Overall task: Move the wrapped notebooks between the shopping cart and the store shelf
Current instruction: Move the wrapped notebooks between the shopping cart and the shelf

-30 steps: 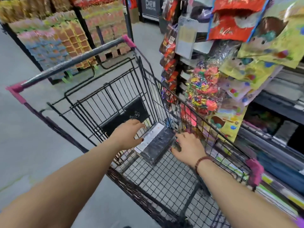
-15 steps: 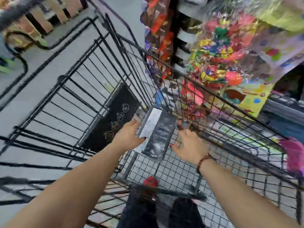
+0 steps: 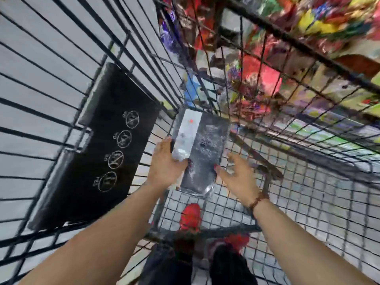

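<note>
A pack of wrapped notebooks point(image 3: 205, 153), dark with a white strip under shiny plastic, lies low inside the wire shopping cart point(image 3: 320, 204), near its far corner. My left hand point(image 3: 164, 167) grips the pack's left edge, thumb over the top. On the other side my right hand point(image 3: 236, 177) is spread open, its thumb at the pack's right edge; whether it touches is blurred. The store shelf point(image 3: 308, 29) with colourful packaged goods runs behind the cart's right wall.
A black child-seat flap point(image 3: 102, 153) with round white symbols leans on the cart's left wire wall. Grey floor shows through the bars. My red shoes point(image 3: 190, 217) show below through the cart's mesh bottom. Cart walls close in on both sides.
My head has dropped closer into the cart. The pack has gone lower toward the cart's bottom, and my right hand has come off its edge with fingers spread.
</note>
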